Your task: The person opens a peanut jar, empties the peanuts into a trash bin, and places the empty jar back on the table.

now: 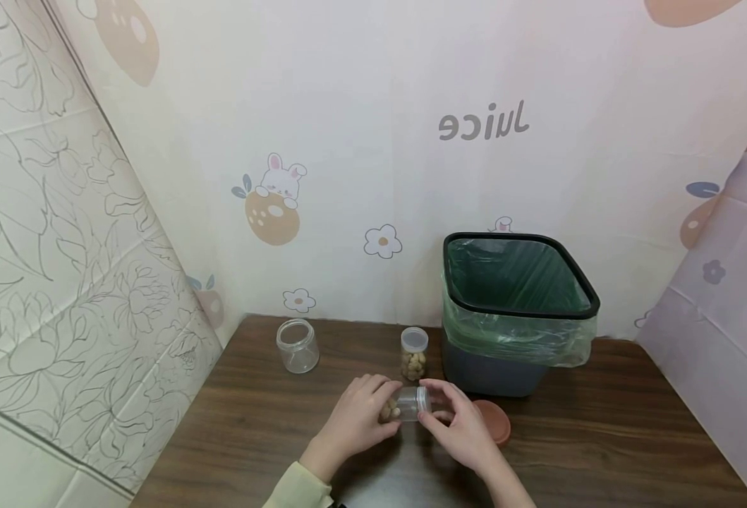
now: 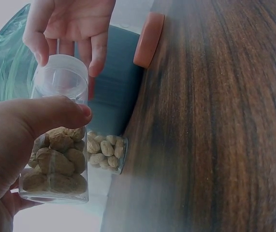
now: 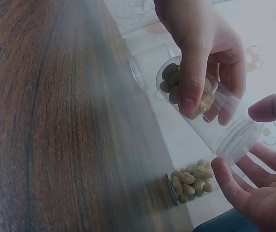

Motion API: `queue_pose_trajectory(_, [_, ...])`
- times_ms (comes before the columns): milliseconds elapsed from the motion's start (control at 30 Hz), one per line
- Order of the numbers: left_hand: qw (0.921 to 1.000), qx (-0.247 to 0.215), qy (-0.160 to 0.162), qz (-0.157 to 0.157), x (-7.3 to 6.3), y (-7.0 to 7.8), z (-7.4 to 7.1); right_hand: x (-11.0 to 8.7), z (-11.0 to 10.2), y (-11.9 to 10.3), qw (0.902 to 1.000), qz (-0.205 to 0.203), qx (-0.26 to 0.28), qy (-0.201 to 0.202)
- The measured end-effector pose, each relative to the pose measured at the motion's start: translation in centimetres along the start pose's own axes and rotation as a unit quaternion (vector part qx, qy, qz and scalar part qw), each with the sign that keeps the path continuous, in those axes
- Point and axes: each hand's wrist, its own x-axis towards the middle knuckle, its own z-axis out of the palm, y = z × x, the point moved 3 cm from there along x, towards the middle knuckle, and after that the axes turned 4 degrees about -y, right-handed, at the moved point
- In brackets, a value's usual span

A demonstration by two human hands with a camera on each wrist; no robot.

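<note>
A clear plastic jar (image 1: 408, 405) of tan peanuts in their shells is held tilted above the table, its lid (image 1: 423, 399) toward the right. My left hand (image 1: 362, 413) grips the jar's body, the thumb lying across its side in the left wrist view. At the other end, my right hand (image 1: 458, 422) has its thumb and fingers around the translucent lid (image 3: 239, 140). The peanuts (image 2: 55, 166) lie toward the jar's bottom. Just behind the hands stands a second lidded jar (image 1: 414, 353), upright, also with peanuts inside.
An open clear jar (image 1: 298, 347) stands at the back left of the wooden table (image 1: 252, 409). At the back right is a dark bin (image 1: 494, 367) with a green liner. A round orange-brown lid (image 1: 492, 422) lies by my right hand. A patterned curtain (image 1: 348, 141) hangs behind.
</note>
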Motion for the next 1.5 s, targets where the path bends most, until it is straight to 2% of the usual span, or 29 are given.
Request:
queue_pose_trajectory(667, [1.0, 0.002, 0.003, -0.001, -0.02, 0.02, -0.01, 0.04, 0.17, 0.13, 0.9998, 0.01, -0.016, -0.009])
queue_pose_trajectory(900, [1.0, 0.007, 0.005, -0.002, -0.01, 0.01, -0.12, -0.04, 0.19, -0.18, 0.9992, 0.029, -0.028, 0.006])
queue_pose_trajectory(1200, [0.9999, 0.014, 0.009, -0.001, 0.0, 0.01, -0.13, 0.05, 0.27, -0.1, 0.9952, 0.07, -0.068, 0.002])
queue_pose_trajectory(1500, [0.9999, 0.011, 0.008, -0.005, 0.0, 0.04, -0.22, 0.02, 0.06, -0.3, 0.9929, 0.078, -0.089, 0.014])
